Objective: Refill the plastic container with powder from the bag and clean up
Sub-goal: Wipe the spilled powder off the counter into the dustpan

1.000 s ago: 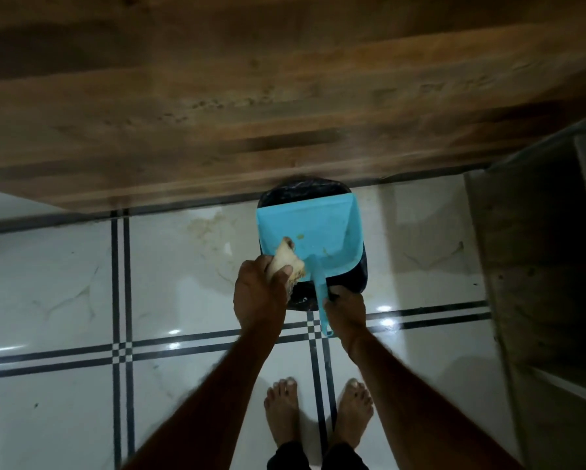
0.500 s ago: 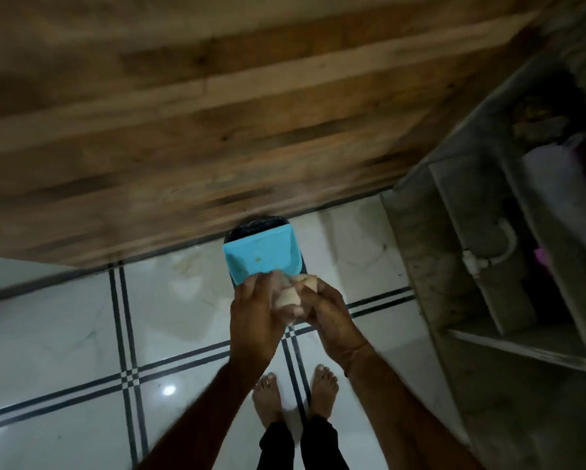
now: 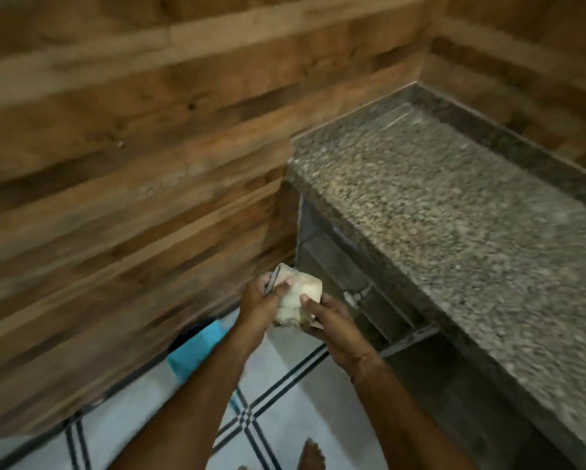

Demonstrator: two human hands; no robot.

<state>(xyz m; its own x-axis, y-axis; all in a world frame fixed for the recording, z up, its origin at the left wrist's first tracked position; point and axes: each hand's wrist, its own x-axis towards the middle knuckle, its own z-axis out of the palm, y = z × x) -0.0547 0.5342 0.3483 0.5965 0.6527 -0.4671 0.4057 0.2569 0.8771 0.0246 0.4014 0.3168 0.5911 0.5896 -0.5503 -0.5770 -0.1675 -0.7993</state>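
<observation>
A crumpled whitish cloth [image 3: 298, 295] is held between both hands at chest height, in front of the wooden wall. My left hand [image 3: 261, 301] grips its left side with the thumb across the top. My right hand [image 3: 332, 317] holds its right lower side. The blue dustpan [image 3: 196, 347] rests on a dark bin below my left forearm, mostly hidden by the arm. No plastic container or powder bag is in view.
A speckled granite counter [image 3: 454, 212] runs along the right, with dark shelves and a pipe fitting [image 3: 352, 296] beneath it. A wood-plank wall [image 3: 132, 164] fills the left and back. White floor tiles with black lines [image 3: 278, 385] lie below; my feet show at the bottom.
My right hand let go of the dustpan handle and joined the left on the cloth. The dustpan stays on the bin. My view swung up and right to the counter.
</observation>
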